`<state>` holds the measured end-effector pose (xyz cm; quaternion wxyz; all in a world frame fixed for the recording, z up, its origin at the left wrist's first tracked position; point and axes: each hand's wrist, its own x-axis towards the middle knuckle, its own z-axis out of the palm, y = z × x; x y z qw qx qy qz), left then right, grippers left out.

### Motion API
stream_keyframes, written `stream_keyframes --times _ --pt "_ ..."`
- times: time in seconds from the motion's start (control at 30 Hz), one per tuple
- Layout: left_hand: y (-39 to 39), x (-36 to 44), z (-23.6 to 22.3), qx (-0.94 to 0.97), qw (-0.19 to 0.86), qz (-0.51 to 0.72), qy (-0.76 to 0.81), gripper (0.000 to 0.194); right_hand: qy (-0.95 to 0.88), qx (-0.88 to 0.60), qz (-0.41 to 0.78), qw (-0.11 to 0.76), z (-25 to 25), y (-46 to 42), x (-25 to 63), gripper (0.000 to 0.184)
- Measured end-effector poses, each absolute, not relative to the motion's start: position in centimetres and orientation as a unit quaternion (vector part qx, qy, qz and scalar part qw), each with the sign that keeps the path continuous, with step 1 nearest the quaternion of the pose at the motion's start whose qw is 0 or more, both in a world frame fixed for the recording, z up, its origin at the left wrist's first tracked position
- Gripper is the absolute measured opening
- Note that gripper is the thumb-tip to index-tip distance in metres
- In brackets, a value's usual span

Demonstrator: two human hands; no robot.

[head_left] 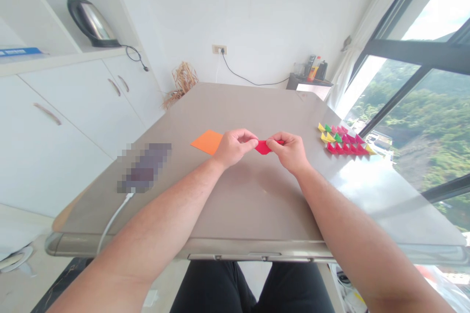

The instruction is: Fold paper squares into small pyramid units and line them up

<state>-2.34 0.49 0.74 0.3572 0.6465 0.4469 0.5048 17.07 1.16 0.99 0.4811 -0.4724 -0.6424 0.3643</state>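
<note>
Between my two hands is a small red piece of folded paper [263, 147], held just above the table. My left hand [236, 146] pinches its left end between thumb and fingers. At the other end, my right hand [288, 150] grips it the same way, and a bit of red shows past the thumb. Partly behind my left hand, an orange sheet of paper [206, 142] lies flat on the table. Rows of small folded paper boats [347, 148] in red, pink, green and yellow stand at the table's right side.
The grey table [253, 107] spans the view. On its left lies a blurred-out dark object [145, 168] with a white cable [113, 217] running off the front edge. A kettle [91, 24] stands on the left shelf; a window [414, 83] is at the right.
</note>
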Motion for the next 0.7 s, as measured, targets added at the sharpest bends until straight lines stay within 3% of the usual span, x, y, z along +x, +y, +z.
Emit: stream_keyframes --times 0.7 --pt "-0.1 -1.3 0.6 0.679 0.335 0.481 0.442 0.015 -0.667 -0.482 0.343 0.452 1.1 0.5 17.0 0.014"
